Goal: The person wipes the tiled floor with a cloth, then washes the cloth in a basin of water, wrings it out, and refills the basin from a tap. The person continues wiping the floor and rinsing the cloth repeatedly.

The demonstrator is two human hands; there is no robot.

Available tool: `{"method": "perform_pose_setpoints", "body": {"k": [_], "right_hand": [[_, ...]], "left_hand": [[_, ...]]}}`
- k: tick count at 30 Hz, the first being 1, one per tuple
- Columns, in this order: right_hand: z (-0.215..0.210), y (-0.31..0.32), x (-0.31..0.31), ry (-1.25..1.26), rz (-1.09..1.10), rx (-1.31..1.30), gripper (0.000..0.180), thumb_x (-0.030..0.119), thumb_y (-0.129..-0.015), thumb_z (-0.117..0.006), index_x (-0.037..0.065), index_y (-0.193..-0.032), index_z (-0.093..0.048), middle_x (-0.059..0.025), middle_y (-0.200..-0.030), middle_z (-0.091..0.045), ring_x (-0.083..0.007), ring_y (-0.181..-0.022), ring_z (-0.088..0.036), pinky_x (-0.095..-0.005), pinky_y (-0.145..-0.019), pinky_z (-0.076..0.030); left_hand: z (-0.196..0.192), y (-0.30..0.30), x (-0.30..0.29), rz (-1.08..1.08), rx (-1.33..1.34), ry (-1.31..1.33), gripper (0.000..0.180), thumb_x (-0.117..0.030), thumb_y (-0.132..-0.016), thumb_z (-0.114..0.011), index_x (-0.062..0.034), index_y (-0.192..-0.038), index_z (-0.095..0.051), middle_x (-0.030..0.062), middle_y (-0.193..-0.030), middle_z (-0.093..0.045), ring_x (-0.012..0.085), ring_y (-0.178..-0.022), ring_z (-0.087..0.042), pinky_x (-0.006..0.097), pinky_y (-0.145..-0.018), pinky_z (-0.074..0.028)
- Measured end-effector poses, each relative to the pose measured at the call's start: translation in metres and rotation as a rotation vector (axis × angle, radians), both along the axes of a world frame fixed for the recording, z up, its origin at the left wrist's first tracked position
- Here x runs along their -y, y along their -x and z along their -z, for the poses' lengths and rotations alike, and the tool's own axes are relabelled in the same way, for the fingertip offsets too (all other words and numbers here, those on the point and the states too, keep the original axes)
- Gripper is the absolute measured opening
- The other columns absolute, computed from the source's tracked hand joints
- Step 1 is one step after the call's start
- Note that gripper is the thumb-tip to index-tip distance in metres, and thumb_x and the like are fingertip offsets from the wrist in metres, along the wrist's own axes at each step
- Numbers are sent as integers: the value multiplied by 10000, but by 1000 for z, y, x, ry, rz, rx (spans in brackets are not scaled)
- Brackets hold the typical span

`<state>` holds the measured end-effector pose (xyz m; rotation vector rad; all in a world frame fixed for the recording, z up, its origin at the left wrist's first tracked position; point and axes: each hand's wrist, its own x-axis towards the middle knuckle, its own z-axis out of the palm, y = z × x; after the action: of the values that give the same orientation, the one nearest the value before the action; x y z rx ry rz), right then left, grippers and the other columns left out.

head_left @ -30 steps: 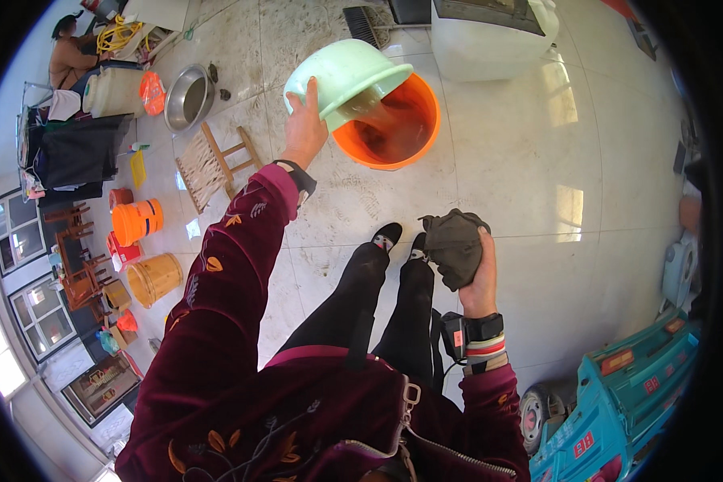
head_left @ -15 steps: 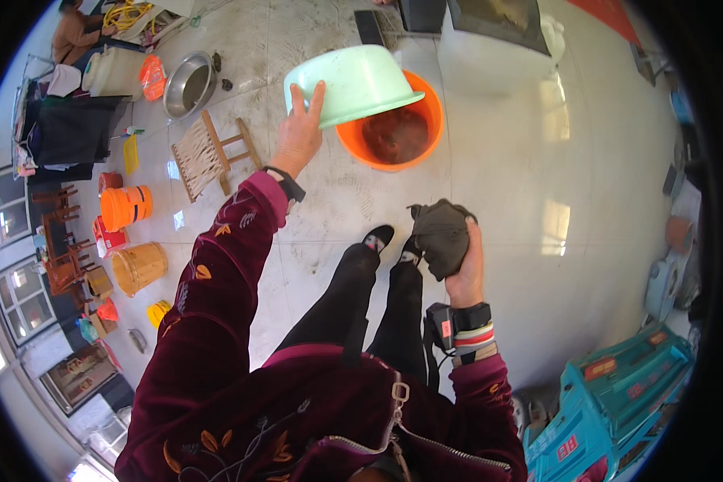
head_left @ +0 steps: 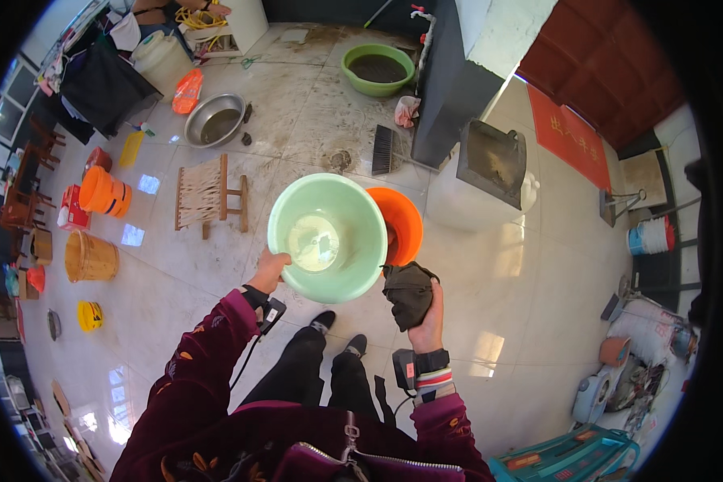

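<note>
My left hand (head_left: 270,271) grips the rim of a pale green plastic basin (head_left: 327,238) at its lower left. The basin is upright, its inside facing me, with a little clear wetness or shine at the bottom. Behind its right side stands an orange bucket (head_left: 402,223), partly covered by the basin; little of what is inside shows. In my right hand (head_left: 428,319) is a bunched dark cloth (head_left: 408,294), held close to the basin's right rim and in front of the bucket.
Left of the basin stands a low wooden stool (head_left: 202,193) with a woven seat. Farther off are a metal basin (head_left: 215,120), a green tub (head_left: 377,70) of dark water and a broom (head_left: 383,151). A white block-shaped container (head_left: 474,189) stands to the right.
The basin was tipped over the orange bucket; now it is turned upright and nearer me. The dark cloth stays in my right hand. My view has tilted up toward the far floor.
</note>
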<state>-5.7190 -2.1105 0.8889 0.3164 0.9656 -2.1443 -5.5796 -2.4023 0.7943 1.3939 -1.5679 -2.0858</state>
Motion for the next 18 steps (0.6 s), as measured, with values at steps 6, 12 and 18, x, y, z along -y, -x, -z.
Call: {"method": "perform_pose_setpoints", "body": {"k": [6,12,18], "right_hand": [[-3,6,48,-31,-35,8,429,378,-931,-374,59,-1167,-535,-71,-1062,-628,-192,-893,-623,-295,-725,-510],[7,6,123,53,-92,-23,431,347,-939,-358,42,-1207,-502,-78,-1143,-593,-205,-1005,-584,-311,-864,-471],[9,2,204,44,-117,50,445,376,-938,-374,55,-1225,-488,-79,-1185,-568,-224,-1062,-554,-340,-920,-444]], "left_hand": [[-1,-44,36,-106,-12,-88,512,-58,-661,-521,-50,-1170,-459,127,-955,-578,273,-774,-625,422,-532,-531],[17,-86,100,-188,-55,-230,514,-60,-677,-528,-17,-1180,-429,139,-1002,-551,307,-819,-612,451,-586,-547],[22,-108,144,-233,-35,-295,533,-57,-685,-538,-11,-1201,-412,152,-1026,-538,322,-843,-607,472,-611,-547]]}}
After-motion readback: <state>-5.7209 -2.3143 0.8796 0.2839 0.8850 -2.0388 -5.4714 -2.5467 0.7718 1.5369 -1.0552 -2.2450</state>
